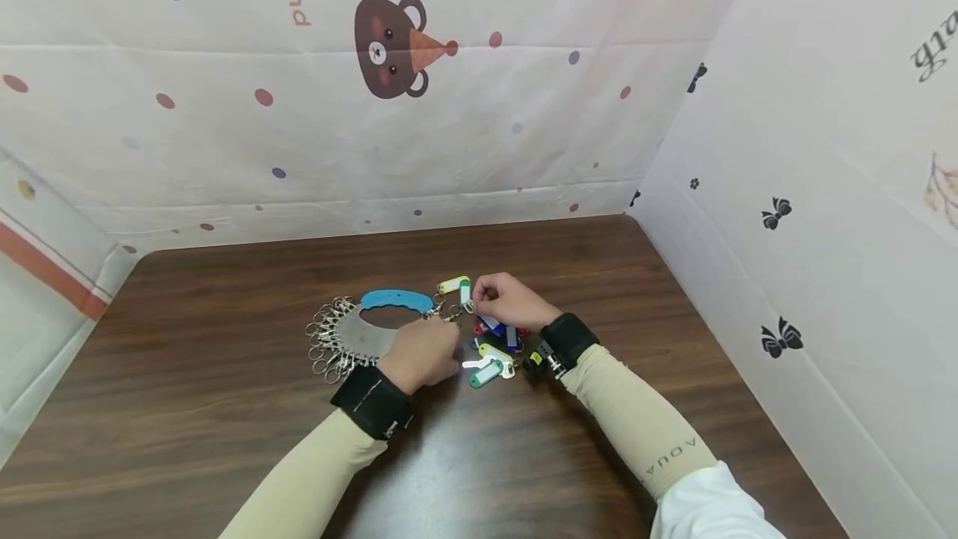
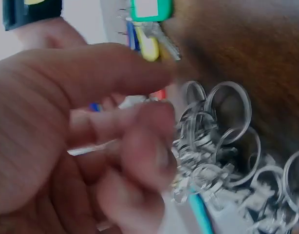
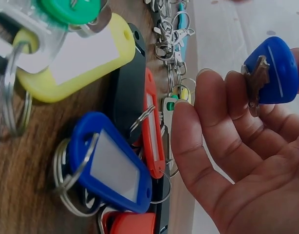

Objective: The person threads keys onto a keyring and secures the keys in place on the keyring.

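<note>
Between the thumb and a fingertip, my right hand [image 3: 242,161] pinches a key with a blue plastic head [image 3: 276,70]; its blade lies against the fingers. In the head view this hand [image 1: 512,302] hovers at the back of a pile of tagged keys. My left hand [image 1: 425,352] is at the right end of a grey crescent plate [image 1: 367,338] with a blue grip strip [image 1: 397,299]. In the left wrist view, its fingers are loosely bent and blurred, thumb apart from them, nothing visible in them, beside metal rings and clips [image 2: 203,146] hanging on the plate.
The pile holds a yellow tag [image 3: 81,58], a blue tag [image 3: 113,165], a red tag [image 3: 150,122] and a green tag [image 1: 486,373]. Another yellow tag [image 1: 452,284] lies behind it. Printed cloth walls [image 1: 299,148] border the brown wooden table [image 1: 224,439] at the back and sides.
</note>
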Motion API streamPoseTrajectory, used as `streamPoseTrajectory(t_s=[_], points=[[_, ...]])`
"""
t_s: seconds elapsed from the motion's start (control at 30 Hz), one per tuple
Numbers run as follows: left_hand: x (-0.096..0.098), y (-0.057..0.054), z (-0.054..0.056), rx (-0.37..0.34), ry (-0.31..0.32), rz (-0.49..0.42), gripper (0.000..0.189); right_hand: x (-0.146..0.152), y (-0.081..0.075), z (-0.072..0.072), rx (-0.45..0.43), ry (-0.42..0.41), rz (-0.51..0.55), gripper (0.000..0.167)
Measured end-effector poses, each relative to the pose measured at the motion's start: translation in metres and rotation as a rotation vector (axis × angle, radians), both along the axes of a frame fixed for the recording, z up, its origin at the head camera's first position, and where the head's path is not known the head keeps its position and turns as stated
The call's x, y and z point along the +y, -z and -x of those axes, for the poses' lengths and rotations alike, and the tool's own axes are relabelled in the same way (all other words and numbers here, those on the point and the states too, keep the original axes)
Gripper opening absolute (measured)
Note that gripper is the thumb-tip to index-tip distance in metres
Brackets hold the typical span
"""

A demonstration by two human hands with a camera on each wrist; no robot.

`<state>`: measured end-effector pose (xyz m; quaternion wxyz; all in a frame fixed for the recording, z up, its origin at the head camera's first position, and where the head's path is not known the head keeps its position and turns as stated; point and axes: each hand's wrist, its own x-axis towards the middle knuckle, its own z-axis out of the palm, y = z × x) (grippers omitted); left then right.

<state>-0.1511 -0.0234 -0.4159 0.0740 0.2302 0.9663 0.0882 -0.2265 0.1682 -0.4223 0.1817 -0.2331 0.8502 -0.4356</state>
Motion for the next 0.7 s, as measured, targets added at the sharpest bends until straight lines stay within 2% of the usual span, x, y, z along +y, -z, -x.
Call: streamPoseTrajectory(t_s=[0.07,0.17,0.23,0.27,0.37,0.47,0.53,0.6,0.7], points=[[0.000,-0.001,-0.005,0.032,-0.004,0.033,0.017,-0.001,0.000,-0.001,0.003,-0.001,0.012,0.007],[0.003,0.003,-0.006,0.074,0.008,0.080,0.012,-0.004,0.001,-0.001,0.011,-0.007,0.018,0.006],[0.003,0.007,-0.005,0.074,0.030,0.063,0.016,-0.005,0.003,-0.003,0.010,-0.019,0.017,0.006],[0.003,0.010,-0.003,0.055,0.035,0.021,0.021,-0.005,0.003,-0.004,0.010,-0.028,0.015,0.006],[-0.005,0.014,0.001,-0.075,0.019,-0.206,0.029,-0.006,0.003,-0.006,0.005,-0.045,0.023,0.007],[-0.018,0.014,0.006,-0.312,-0.098,-0.553,0.026,-0.005,0.001,-0.008,0.009,-0.042,0.037,0.006],[-0.026,0.012,0.009,-0.436,-0.198,-0.742,0.021,-0.005,0.001,-0.008,0.006,-0.042,0.040,0.006],[-0.032,0.010,0.012,-0.518,-0.288,-0.856,0.020,-0.005,0.002,-0.008,-0.004,-0.054,0.040,0.006],[-0.037,0.011,0.018,-0.573,-0.330,-0.952,0.021,-0.007,0.002,-0.009,-0.020,-0.082,0.037,0.008]])
